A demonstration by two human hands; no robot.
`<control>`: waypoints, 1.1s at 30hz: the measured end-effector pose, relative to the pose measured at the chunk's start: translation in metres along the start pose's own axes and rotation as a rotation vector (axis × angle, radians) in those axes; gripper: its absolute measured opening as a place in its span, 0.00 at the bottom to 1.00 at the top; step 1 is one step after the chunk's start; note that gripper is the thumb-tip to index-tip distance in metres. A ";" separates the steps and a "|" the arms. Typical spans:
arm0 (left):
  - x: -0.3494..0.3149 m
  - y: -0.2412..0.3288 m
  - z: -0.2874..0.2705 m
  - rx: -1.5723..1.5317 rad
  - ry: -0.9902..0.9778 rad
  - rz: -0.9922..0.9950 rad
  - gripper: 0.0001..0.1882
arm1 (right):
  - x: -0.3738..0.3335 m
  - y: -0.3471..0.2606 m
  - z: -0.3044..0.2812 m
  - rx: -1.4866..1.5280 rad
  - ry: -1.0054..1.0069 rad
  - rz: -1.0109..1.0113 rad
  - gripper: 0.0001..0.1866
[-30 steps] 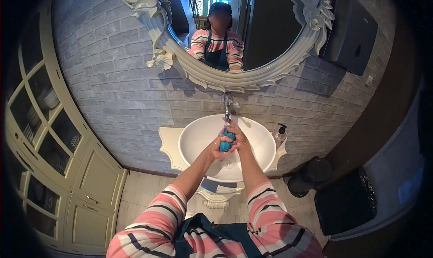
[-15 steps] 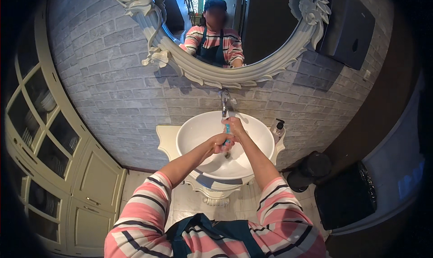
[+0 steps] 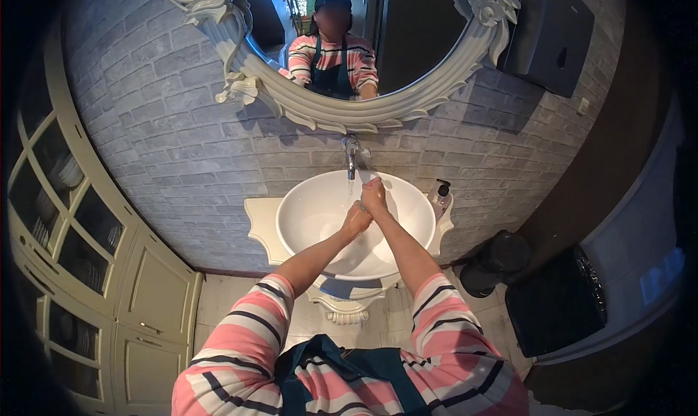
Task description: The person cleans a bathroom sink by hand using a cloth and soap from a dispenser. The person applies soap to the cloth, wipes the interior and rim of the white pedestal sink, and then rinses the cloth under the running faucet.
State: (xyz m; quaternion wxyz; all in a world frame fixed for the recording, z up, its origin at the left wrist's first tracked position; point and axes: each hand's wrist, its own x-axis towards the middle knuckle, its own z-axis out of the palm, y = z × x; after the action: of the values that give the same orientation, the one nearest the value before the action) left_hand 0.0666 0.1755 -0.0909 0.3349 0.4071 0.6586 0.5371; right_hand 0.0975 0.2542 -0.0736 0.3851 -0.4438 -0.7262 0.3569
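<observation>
Both my hands are closed and pressed together over the white oval basin (image 3: pixel 298 245). My left hand (image 3: pixel 356 217) is the nearer and lower one, its fingers wrapped out of sight. Just beyond it, my right hand (image 3: pixel 374 196) is curled into a fist. Between them shows a sliver of a light-blue thing (image 3: pixel 363 206); its kind is hidden by the fingers. A thin stream of water falls from the chrome faucet (image 3: pixel 352 154) into the basin, just left of my right hand.
A soap pump bottle (image 3: pixel 440 192) stands on the cream vanity (image 3: pixel 262 227) at the basin's right. Above hangs an ornate framed mirror (image 3: pixel 305 105), with a dark dispenser (image 3: pixel 549 45) to its right. Bins (image 3: pixel 556 311) stand at the lower right; a glass-fronted cabinet (image 3: pixel 156 285) lines the left.
My hands have come out from under the faucet, slightly right, and closed more tightly. The light-blue thing, plainly visible before, is now mostly covered. The water stream shows beside my hands.
</observation>
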 end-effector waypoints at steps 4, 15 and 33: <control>0.018 -0.035 0.000 0.379 0.214 0.204 0.23 | -0.007 -0.005 0.012 0.028 0.086 0.014 0.10; 0.043 0.001 -0.072 0.120 -0.843 0.054 0.29 | -0.008 0.008 -0.047 0.253 0.313 0.081 0.08; 0.038 0.011 -0.045 0.144 -0.550 -0.264 0.14 | -0.047 0.030 -0.084 0.512 0.072 0.174 0.05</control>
State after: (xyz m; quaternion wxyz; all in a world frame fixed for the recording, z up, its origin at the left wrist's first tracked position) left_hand 0.0120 0.1904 -0.0715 0.5374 0.4707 0.6270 0.3106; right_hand 0.1967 0.2366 -0.0727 0.4781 -0.4051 -0.5572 0.5448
